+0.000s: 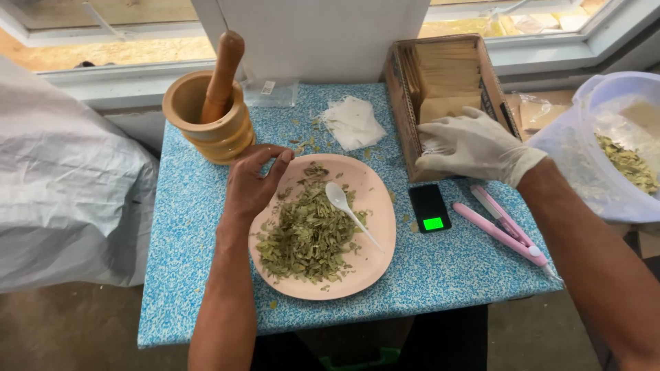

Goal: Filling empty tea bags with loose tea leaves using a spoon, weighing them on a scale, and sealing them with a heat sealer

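A pink plate (371, 206) holds a heap of dried green leaves (306, 237) and a white plastic spoon (347, 209). My bare left hand (253, 182) rests at the plate's upper left rim, fingers curled with nothing in them, close to the wooden mortar (210, 124) and its pestle (223, 72). My right hand (474, 148), in a white glove, reaches into the front of a cardboard box (402, 96) of brown paper sachets (450, 75), fingers spread on them.
A small black scale (430, 208) with a lit green display and a pink sealing tool (502, 223) lie right of the plate. White filter bags (352, 122) lie behind it. A translucent tub (605, 151) with more leaves stands at right; a white sack (62, 192) at left.
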